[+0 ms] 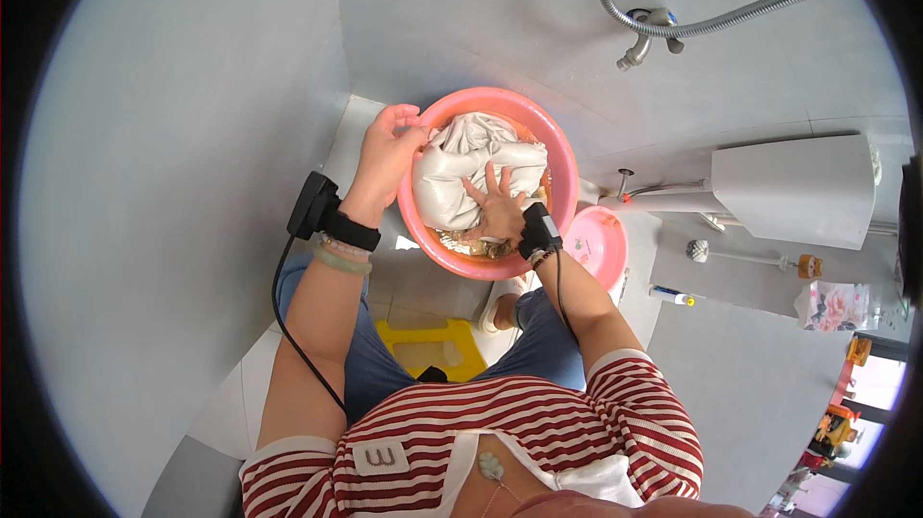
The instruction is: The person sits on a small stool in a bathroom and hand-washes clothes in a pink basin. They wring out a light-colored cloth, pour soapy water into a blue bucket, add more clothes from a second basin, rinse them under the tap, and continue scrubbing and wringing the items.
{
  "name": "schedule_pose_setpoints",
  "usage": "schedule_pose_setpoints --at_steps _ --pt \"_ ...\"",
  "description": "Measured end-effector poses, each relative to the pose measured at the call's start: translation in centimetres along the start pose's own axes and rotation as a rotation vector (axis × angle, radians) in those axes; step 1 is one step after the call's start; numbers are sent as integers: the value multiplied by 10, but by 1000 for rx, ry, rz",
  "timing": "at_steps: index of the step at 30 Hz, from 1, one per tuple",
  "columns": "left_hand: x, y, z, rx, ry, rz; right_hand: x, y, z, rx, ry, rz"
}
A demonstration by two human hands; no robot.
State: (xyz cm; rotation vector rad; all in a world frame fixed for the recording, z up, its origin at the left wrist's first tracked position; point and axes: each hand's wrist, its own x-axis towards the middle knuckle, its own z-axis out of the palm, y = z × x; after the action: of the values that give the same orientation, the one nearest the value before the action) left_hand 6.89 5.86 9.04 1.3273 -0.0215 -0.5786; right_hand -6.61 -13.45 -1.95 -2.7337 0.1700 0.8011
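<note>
A pink round basin (561,138) holds shallow water and a bunched, shiny off-white cloth (457,181); its folds hide what kind of article it is. At the basin's left rim, my left hand (386,154) is closed with bent fingers at the cloth's edge, pinching a bit of it. My right hand (498,212) rests on the cloth's lower right part with its fingers spread, the heel of the hand close to the water.
A smaller pink basin (598,247) stands to the right. Below, a yellow plastic stool (452,337) is between my legs. On the wall are a tap (636,51) with a metal hose (750,16) and a white cistern (793,189). A toilet brush (699,251) hangs at right.
</note>
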Motion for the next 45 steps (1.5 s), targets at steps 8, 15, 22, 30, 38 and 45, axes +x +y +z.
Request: schedule_pose_setpoints --at_steps 8,15,22,30,38,45 --pt "-3 -2 -4 -34 -22 -40 32 30 38 -102 81 -86" --pt "-1 -4 -4 -12 -34 -29 20 44 15 619 289 39" --pt "4 -5 -1 -67 -13 4 -64 15 -50 1498 562 -72" --pt "0 -3 0 -26 -11 8 -119 21 -116 2001 802 -187" --pt "-1 -4 1 13 -26 -29 -102 11 -115 1759 855 -198" --pt "1 -2 0 -52 -33 -21 -52 18 -84 651 306 9"
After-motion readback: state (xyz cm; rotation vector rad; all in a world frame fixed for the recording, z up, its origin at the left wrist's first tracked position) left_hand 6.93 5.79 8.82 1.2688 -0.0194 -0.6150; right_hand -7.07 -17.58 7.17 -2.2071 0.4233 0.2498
